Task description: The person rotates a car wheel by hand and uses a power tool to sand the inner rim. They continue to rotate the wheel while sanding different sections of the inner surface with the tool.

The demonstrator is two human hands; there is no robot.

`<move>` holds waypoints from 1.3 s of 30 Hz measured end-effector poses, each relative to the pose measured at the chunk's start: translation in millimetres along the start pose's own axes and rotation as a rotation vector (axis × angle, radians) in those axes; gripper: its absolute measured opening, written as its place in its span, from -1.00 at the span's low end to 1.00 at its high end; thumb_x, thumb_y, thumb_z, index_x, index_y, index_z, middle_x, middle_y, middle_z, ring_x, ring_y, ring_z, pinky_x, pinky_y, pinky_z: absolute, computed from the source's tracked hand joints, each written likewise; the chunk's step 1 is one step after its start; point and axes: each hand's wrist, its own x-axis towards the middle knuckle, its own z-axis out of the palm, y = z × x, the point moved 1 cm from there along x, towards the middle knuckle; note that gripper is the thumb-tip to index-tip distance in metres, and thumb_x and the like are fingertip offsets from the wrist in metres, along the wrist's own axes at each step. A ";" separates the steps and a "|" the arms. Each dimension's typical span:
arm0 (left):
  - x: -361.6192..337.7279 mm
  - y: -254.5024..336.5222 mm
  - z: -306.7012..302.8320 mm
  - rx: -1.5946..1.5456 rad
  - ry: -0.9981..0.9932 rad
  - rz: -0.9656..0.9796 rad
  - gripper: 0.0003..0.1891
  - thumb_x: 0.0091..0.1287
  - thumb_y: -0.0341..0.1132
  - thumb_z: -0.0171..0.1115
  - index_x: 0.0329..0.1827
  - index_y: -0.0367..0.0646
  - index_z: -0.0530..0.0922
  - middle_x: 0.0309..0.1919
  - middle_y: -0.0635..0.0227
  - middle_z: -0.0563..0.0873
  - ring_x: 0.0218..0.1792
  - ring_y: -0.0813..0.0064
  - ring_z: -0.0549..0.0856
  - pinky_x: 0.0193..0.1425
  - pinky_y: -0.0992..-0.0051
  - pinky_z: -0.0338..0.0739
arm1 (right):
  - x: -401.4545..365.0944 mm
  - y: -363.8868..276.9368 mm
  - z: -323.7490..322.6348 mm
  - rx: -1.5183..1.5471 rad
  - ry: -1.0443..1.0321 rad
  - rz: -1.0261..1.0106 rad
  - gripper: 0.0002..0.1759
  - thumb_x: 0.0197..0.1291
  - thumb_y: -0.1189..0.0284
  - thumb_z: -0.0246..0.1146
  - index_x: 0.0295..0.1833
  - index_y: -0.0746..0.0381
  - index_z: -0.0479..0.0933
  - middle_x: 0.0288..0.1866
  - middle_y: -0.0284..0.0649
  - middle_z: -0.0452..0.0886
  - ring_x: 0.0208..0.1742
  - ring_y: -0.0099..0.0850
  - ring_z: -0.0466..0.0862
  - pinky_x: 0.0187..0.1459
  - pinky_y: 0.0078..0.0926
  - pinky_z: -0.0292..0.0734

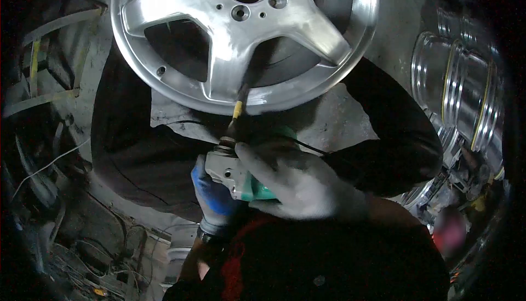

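Note:
A silver alloy wheel rim (227, 54) with broad spokes lies between my legs at the top of the view. Both hands are gloved and closed around a green and grey power grinder (257, 188). My right hand (307, 186) wraps over its green body from the right. On the left, my left hand (213, 199), in a glove with a blue patch, grips near the grey gear head, with some fingers hidden. From that head a narrow shaft with a yellow band (238, 109) points up at the rim; its dark tip overlaps the lower spoke, and whether it touches cannot be told.
Several shiny wheel rims (433, 76) stand stacked at the right. A metal frame (49, 101) is at the left, above cables and clutter (93, 246). A dark cord (312, 147) runs behind the grinder. My bent legs (131, 136) flank the work area.

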 end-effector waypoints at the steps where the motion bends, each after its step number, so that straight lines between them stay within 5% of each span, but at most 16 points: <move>1: 0.0 -1.1 -5.0 -0.073 -0.021 -0.024 -0.68 0.67 -0.21 -0.03 0.30 -0.20 0.46 0.17 0.22 0.65 0.17 0.38 0.66 0.31 0.29 0.58 | -0.7 -3.4 1.5 -0.093 0.004 0.013 0.04 0.16 0.05 0.47 0.60 0.38 0.21 0.19 0.06 0.57 0.16 -0.13 0.64 0.17 -0.23 0.64; 5: -2.3 -4.5 -4.6 -0.280 0.002 -0.139 -0.68 0.59 -0.35 0.12 0.32 -0.20 0.42 0.19 0.23 0.61 0.20 0.38 0.63 0.33 0.28 0.56 | -3.3 -3.4 8.8 -0.107 0.043 0.007 0.04 0.17 0.03 0.45 0.59 0.38 0.20 0.18 0.07 0.57 0.15 -0.12 0.64 0.16 -0.23 0.64; 10: -2.8 -16.4 1.4 0.585 -0.046 0.148 -0.46 0.45 -0.40 0.32 0.42 -0.19 0.30 0.21 0.19 0.57 0.21 0.40 0.60 0.38 0.29 0.52 | -9.7 2.6 -4.1 0.124 -0.064 0.104 0.01 0.17 0.09 0.47 0.55 0.45 0.22 0.25 0.13 0.55 0.13 -0.09 0.69 0.14 -0.25 0.69; 11: 3.0 -8.9 13.3 0.824 -0.062 0.196 -0.63 0.63 -0.06 0.00 0.08 -0.17 0.61 -0.08 0.32 0.73 -0.02 0.48 0.71 0.09 0.43 0.62 | -10.1 3.2 -2.9 0.118 -0.067 0.105 0.01 0.17 0.09 0.47 0.55 0.45 0.22 0.25 0.13 0.55 0.13 -0.09 0.69 0.14 -0.25 0.69; 12: 0.4 -9.6 22.9 0.818 -0.061 0.197 -0.63 0.63 -0.06 0.00 0.08 -0.17 0.61 -0.08 0.32 0.73 -0.02 0.48 0.71 0.09 0.43 0.62 | -10.4 4.2 -0.8 0.145 0.031 0.050 0.03 0.13 0.12 0.49 0.56 0.45 0.21 0.15 0.14 0.58 0.08 -0.03 0.68 0.11 -0.17 0.66; 14: -5.6 -14.6 30.8 0.313 0.282 0.084 -0.68 0.64 -0.16 -0.03 0.06 -0.20 0.61 -0.11 0.33 0.73 -0.10 0.51 0.73 0.02 0.47 0.65 | -9.5 2.2 -0.4 0.174 0.127 -0.010 0.06 0.09 0.14 0.51 0.57 0.44 0.19 0.04 0.14 0.61 0.02 0.04 0.67 0.07 -0.10 0.63; 15: -8.2 -17.4 17.3 0.314 0.287 0.086 -0.68 0.64 -0.16 -0.03 0.06 -0.20 0.61 -0.11 0.33 0.73 -0.10 0.51 0.73 0.02 0.47 0.65 | -8.1 -1.4 -1.3 0.107 0.070 0.006 0.05 0.12 0.13 0.50 0.57 0.45 0.19 0.16 0.15 0.58 0.08 -0.02 0.69 0.11 -0.15 0.66; 16: -10.1 -22.0 -2.2 0.201 0.146 0.104 -0.68 0.51 -0.29 0.18 0.24 -0.20 0.46 0.05 0.26 0.66 0.06 0.46 0.67 0.21 0.36 0.57 | -7.1 -4.0 -0.9 0.039 0.014 0.023 0.04 0.15 0.11 0.49 0.57 0.45 0.20 0.27 0.16 0.55 0.14 -0.07 0.70 0.15 -0.21 0.69; 17: -12.4 -26.0 -17.0 0.088 0.004 0.120 -0.40 0.38 -0.42 0.39 0.42 -0.20 0.31 0.20 0.19 0.59 0.21 0.40 0.61 0.40 0.25 0.50 | -6.5 -4.7 2.6 0.041 0.014 0.021 0.04 0.15 0.11 0.49 0.57 0.45 0.20 0.27 0.16 0.55 0.14 -0.07 0.70 0.15 -0.21 0.69; 18: -11.7 -21.5 -15.7 0.088 0.005 0.120 -0.40 0.38 -0.42 0.39 0.42 -0.20 0.31 0.20 0.19 0.59 0.21 0.40 0.61 0.40 0.25 0.50 | -6.1 -5.0 7.6 0.037 0.035 0.006 0.04 0.15 0.10 0.49 0.58 0.44 0.19 0.26 0.15 0.56 0.12 -0.08 0.71 0.15 -0.20 0.69; 24: -8.1 -1.2 -6.2 0.131 0.022 0.097 -0.66 0.61 -0.17 0.09 0.30 -0.14 0.47 0.13 0.25 0.67 0.16 0.38 0.66 0.36 0.29 0.54 | 2.6 -13.1 11.2 0.058 -0.033 0.035 0.06 0.18 0.06 0.46 0.62 0.39 0.16 0.24 0.09 0.58 0.01 -0.17 0.68 0.14 -0.20 0.66; 26: -4.5 5.9 4.8 -0.390 -0.019 -0.159 -0.63 0.65 -0.02 -0.08 0.21 -0.07 0.54 0.11 0.28 0.68 0.14 0.38 0.67 0.32 0.30 0.56 | 1.3 -16.8 11.8 0.043 -0.054 0.048 0.06 0.19 0.04 0.45 0.63 0.38 0.15 0.24 0.09 0.58 -0.01 -0.18 0.67 0.12 -0.20 0.66; 32: -7.1 -3.5 -4.0 -0.301 -0.027 -0.140 -0.57 0.67 0.04 -0.16 0.22 -0.05 0.54 0.11 0.32 0.68 0.15 0.37 0.65 0.35 0.27 0.53 | -9.0 -19.1 23.5 -0.205 0.037 -0.012 0.06 0.23 0.01 0.40 0.64 0.37 0.11 0.23 0.13 0.57 0.00 -0.14 0.70 0.04 -0.20 0.69; 39: -9.0 -23.1 -14.4 -0.235 -0.065 -0.170 -0.58 0.67 0.04 -0.14 0.23 -0.05 0.52 0.09 0.32 0.67 0.15 0.38 0.65 0.34 0.28 0.54 | -14.8 -15.1 13.8 0.022 -0.027 0.095 0.05 0.19 0.04 0.43 0.62 0.38 0.14 0.22 0.15 0.56 -0.02 -0.09 0.72 0.01 -0.22 0.70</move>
